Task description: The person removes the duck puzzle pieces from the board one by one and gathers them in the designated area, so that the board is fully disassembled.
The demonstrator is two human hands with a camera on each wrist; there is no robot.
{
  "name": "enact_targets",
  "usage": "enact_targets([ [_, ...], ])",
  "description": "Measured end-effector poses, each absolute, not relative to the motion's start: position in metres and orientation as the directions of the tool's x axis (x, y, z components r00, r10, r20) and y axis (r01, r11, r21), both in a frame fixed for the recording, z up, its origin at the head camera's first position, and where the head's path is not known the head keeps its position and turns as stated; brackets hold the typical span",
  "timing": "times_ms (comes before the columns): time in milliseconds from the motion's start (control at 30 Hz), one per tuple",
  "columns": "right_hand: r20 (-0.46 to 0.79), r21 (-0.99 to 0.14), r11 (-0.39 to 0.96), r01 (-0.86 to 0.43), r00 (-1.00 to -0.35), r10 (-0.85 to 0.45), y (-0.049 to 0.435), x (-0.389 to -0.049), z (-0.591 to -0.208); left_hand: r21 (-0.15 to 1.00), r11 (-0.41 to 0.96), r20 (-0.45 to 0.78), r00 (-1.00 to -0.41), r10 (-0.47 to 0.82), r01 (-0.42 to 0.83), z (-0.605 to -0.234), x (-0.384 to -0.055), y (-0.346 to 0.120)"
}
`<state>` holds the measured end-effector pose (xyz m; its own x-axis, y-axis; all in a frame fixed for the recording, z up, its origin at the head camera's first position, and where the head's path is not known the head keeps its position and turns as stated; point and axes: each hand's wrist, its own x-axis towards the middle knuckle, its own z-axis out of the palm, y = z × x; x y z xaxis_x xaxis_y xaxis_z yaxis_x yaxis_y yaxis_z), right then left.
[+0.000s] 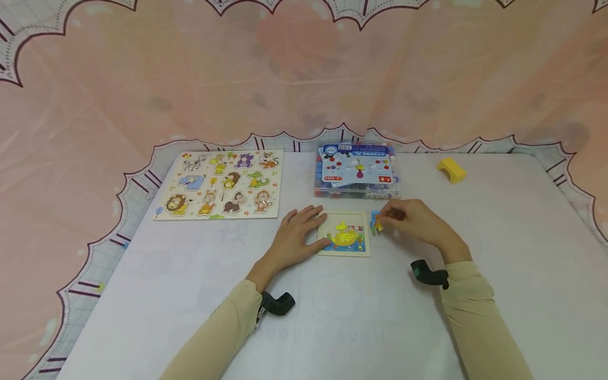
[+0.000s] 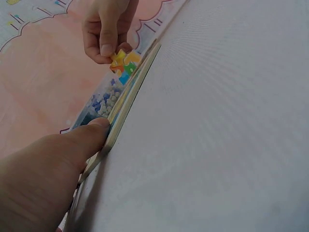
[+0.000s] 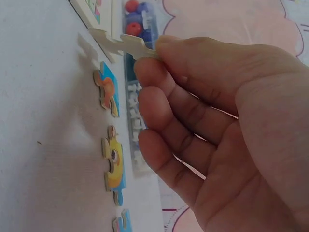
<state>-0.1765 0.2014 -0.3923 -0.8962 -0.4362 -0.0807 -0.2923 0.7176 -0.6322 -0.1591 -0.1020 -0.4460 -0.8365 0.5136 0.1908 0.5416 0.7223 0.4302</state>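
Note:
A small square jigsaw board point(image 1: 328, 219) with a duck picture partly filled in lies flat on the table. My left hand point(image 1: 298, 236) rests at its left edge, fingers extended and the thumb point(image 2: 89, 137) on the frame. Just past the board's right side, my right hand point(image 1: 418, 221) pinches a jigsaw piece point(image 3: 128, 46) between thumb and index finger. That piece is seen edge-on in the right wrist view, its other fingers loosely bent. Loose jigsaw pieces lie below it: a blue and orange piece point(image 3: 108, 87), a yellow piece with an eye point(image 3: 115, 164), and another, partly cut off point(image 3: 123, 222).
A clear plastic bead box point(image 1: 357, 171) stands behind the small board. A larger animal puzzle board point(image 1: 220, 182) lies at the back left. One yellow arch block point(image 1: 451, 170) sits at the back right. Patterned cloth point(image 1: 304, 79) borders the white table point(image 1: 332, 306).

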Motion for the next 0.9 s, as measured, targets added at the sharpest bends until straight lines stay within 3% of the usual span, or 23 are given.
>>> enact_targets([
  [400,-0.138,-0.696,0.668,-0.265,-0.863,-0.486,0.2047,-0.1754,-0.3916,0.422,0.726,0.193,-0.836,0.513,0.543,-0.4463,-0.1598,-0.1009],
  [900,-0.218,-0.658,0.719,-0.222,-0.858,-0.465,0.2115,-0.1758,-0.3925,0.427,0.735,0.171,-0.845,0.506,0.527,-0.4448,-0.159,-0.1011],
])
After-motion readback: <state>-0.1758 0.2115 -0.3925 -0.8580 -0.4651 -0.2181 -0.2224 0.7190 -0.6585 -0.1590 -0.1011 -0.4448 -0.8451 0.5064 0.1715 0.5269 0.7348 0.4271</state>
